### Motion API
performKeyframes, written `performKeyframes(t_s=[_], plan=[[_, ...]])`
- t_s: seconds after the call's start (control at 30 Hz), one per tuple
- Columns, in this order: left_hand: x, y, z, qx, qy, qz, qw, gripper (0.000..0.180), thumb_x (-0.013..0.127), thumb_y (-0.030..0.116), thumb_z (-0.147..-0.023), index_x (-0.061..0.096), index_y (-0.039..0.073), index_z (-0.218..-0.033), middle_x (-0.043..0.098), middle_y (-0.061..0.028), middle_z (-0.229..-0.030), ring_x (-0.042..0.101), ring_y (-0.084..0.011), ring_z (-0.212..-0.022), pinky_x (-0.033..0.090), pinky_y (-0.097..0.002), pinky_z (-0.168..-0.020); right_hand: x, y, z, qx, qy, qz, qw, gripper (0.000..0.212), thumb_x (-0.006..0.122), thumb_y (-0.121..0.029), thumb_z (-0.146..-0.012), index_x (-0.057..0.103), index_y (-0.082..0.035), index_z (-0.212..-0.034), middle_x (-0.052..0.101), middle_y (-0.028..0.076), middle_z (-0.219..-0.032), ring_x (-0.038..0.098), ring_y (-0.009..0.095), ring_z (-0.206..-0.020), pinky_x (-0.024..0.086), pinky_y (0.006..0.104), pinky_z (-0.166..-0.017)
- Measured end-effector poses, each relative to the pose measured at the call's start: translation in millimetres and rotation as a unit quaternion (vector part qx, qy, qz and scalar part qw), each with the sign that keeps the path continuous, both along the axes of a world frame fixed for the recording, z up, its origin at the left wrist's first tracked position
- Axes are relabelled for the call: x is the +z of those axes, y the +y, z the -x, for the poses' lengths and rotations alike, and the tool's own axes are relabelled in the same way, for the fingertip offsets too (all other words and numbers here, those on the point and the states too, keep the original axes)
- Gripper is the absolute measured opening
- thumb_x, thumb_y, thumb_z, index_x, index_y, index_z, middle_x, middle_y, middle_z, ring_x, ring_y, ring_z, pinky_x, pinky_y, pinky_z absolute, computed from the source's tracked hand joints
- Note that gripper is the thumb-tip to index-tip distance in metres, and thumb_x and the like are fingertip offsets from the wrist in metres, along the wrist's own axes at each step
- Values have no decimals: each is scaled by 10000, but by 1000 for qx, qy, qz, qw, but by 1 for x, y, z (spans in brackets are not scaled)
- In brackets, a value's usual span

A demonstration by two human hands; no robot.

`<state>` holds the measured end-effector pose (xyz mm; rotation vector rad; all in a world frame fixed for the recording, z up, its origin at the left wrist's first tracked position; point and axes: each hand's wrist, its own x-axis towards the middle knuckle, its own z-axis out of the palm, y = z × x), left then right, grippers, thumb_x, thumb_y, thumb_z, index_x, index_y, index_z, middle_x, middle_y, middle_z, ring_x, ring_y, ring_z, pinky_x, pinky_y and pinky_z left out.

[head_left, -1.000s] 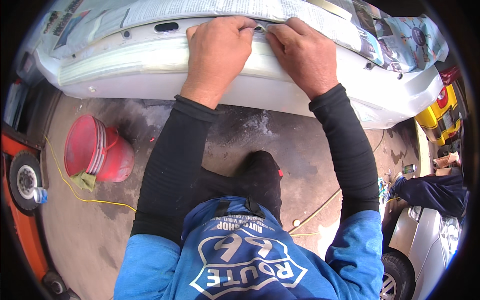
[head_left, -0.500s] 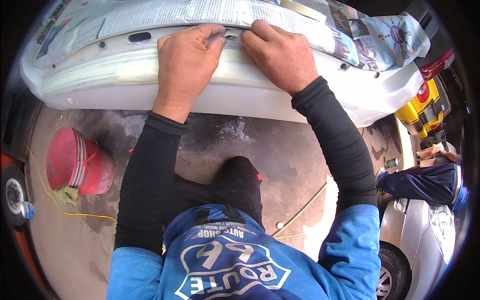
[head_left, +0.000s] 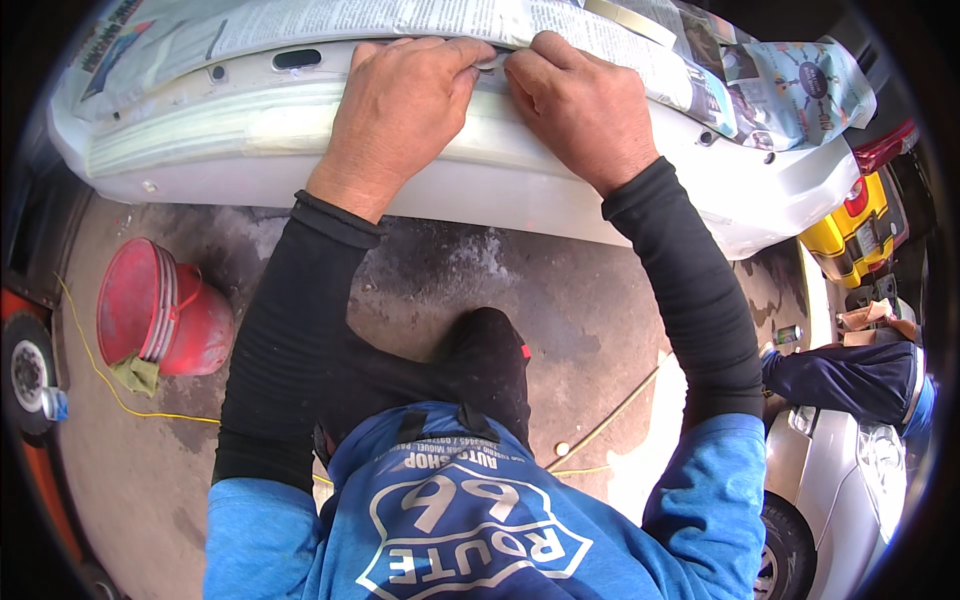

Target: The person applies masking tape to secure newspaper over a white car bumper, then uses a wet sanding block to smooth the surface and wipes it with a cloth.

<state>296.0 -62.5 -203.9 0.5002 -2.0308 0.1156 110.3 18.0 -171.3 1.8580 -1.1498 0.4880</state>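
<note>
A white car bumper point(head_left: 520, 185) stretches across the top of the view, its upper part covered with newspaper point(head_left: 400, 20). My left hand point(head_left: 400, 110) and my right hand point(head_left: 585, 105) lie side by side on the bumper, fingertips pressed against the lower edge of the newspaper where it meets the white surface. The fingers of both hands are curled and pinch at that edge; what lies under the fingertips is hidden. Both forearms wear black sleeves under a blue shirt.
A red bucket point(head_left: 160, 315) with a rag lies on the concrete floor at the left, a yellow cord point(head_left: 100, 385) running past it. A silver car point(head_left: 860, 480) and a person in dark blue point(head_left: 850, 380) are at the right. Yellow equipment point(head_left: 850, 225) stands beyond the bumper's right end.
The view has shifted, so the bumper and hands sit slightly left and lower than before. Both hands stay pressed on the newspaper edge, close together.
</note>
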Motion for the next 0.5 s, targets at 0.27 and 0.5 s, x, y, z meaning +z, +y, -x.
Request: performKeyframes(t_s=[0.27, 0.5], plan=[[-4, -1, 2, 12, 7, -23, 1000, 214, 660, 121, -955, 776, 105, -1133, 771, -125, -970, 730, -321, -891, 535, -435, -825, -12, 1, -15, -2, -115, 7, 993, 89, 725, -170, -886, 704, -107, -828, 658, 40, -799, 714, 237, -776, 581, 366, -646], [-8, -4, 1, -3, 33, -48, 998, 237, 644, 155, -959, 795, 149, -1142, 774, -105, -941, 729, -298, -910, 496, -466, -853, -21, -2, -32, -9, -205, 20, 978, 129, 731, -176, -876, 705, -100, -775, 662, 47, -773, 685, 250, -798, 521, 394, -697]])
